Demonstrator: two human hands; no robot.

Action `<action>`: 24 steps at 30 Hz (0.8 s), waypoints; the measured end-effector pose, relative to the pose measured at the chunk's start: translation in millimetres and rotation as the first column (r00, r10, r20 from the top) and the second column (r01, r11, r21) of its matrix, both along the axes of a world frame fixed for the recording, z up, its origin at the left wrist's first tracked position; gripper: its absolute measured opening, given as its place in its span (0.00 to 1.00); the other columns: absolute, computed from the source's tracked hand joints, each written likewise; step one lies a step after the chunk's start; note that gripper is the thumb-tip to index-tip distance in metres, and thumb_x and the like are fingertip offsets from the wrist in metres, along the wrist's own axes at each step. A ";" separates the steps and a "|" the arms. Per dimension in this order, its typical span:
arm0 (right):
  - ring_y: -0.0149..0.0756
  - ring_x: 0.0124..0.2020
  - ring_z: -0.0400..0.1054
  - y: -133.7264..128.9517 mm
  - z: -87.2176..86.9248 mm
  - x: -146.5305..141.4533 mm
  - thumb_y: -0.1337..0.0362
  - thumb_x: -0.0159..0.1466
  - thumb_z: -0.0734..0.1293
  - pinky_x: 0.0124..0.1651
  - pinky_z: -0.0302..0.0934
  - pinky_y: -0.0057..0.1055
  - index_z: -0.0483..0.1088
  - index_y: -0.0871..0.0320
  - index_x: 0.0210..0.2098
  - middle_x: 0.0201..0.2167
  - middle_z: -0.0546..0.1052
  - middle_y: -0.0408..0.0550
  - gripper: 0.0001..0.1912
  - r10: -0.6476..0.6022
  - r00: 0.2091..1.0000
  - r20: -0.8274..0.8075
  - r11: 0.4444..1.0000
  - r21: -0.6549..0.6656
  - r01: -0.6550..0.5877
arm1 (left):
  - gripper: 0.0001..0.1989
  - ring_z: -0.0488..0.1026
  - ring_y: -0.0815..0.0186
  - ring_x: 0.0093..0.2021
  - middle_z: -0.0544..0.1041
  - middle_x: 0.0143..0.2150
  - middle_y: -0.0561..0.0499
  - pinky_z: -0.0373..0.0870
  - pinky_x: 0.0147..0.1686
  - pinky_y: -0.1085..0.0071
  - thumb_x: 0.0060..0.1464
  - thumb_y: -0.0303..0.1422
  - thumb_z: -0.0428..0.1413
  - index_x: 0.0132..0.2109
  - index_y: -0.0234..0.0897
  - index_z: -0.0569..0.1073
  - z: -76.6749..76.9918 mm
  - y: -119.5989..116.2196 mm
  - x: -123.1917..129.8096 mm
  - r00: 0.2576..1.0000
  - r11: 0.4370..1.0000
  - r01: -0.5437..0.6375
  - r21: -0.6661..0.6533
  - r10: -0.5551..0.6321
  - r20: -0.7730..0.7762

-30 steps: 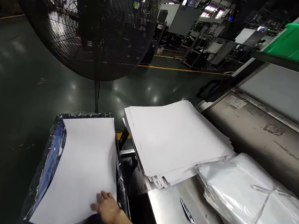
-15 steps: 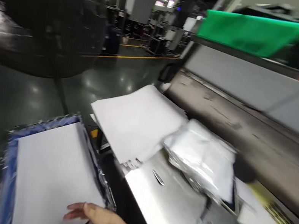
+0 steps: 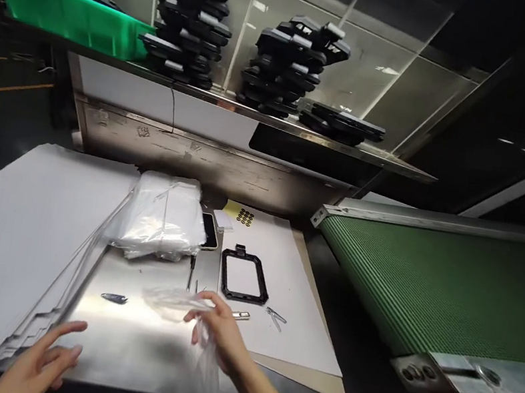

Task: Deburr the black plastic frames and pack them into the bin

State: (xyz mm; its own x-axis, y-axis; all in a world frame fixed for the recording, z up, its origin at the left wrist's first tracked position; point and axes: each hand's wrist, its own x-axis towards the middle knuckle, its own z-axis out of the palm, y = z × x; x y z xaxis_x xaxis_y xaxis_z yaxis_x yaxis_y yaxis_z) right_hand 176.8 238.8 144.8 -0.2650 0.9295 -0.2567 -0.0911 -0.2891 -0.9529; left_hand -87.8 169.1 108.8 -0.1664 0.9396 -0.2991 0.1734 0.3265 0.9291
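Observation:
My right hand (image 3: 218, 331) is closed on a thin clear plastic bag (image 3: 207, 376), which trails down toward the table's front edge and is blurred at its left part. Over the front left of the metal table (image 3: 134, 350), my left hand (image 3: 43, 361) holds nothing, its fingers apart, beside the stack of white sheets (image 3: 25, 216). Behind both hands sits a pile of clear plastic bags (image 3: 162, 216). A black rectangular frame (image 3: 241, 296) lies on white sheets (image 3: 301, 325) at the right, near small nippers (image 3: 276, 317).
A green ribbed conveyor belt (image 3: 454, 291) runs along the right. On the shelf (image 3: 256, 114) above stand stacks of black parts (image 3: 187, 14) and a green bin (image 3: 70, 17). A small dark tool (image 3: 114, 298) and a phone (image 3: 210, 231) lie on the table.
The view has swung right, bringing the conveyor and shelf stacks in and taking the blue-lined box out. Both hands are now over the table, and the bag shows clearly in the right one.

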 end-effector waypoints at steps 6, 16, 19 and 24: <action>0.33 0.37 0.64 110.6 24.5 30.9 0.64 0.57 0.56 0.38 0.58 0.31 0.62 0.61 0.42 0.38 0.70 0.48 0.14 -0.424 0.899 0.107 0.856 0.371 0.359 | 0.11 0.66 0.60 0.42 0.72 0.40 0.48 0.61 0.43 0.62 0.47 0.36 0.52 0.37 0.35 0.69 40.4 150.8 48.6 0.979 0.982 0.128 0.142 -0.101 -0.178; 0.39 0.46 0.58 219.7 -7.7 -46.7 0.64 0.60 0.58 0.46 0.54 0.43 0.62 0.59 0.43 0.47 0.62 0.49 0.11 -0.452 0.676 0.582 0.732 0.675 -0.092 | 0.10 0.69 0.68 0.29 0.71 0.34 0.50 0.68 0.26 0.68 0.51 0.33 0.49 0.39 0.32 0.67 21.8 282.9 84.0 0.997 0.993 -0.025 -0.118 0.016 -0.074; 0.38 0.44 0.59 220.5 -17.3 -65.8 0.64 0.60 0.58 0.45 0.54 0.43 0.63 0.61 0.41 0.43 0.65 0.49 0.11 -0.338 0.594 0.730 0.693 0.620 -0.368 | 0.10 0.68 0.70 0.26 0.70 0.32 0.51 0.67 0.23 0.70 0.51 0.34 0.48 0.38 0.32 0.67 20.7 276.8 76.6 0.998 0.998 -0.041 -0.050 0.039 -0.044; 0.38 0.44 0.60 230.7 -3.2 -91.9 0.63 0.59 0.59 0.45 0.55 0.43 0.62 0.61 0.42 0.43 0.65 0.49 0.12 -0.249 0.471 0.846 0.590 0.518 -0.620 | 0.10 0.67 0.71 0.24 0.70 0.30 0.52 0.66 0.22 0.71 0.51 0.33 0.48 0.39 0.32 0.67 22.7 268.8 70.4 0.996 0.993 -0.052 0.109 0.060 -0.070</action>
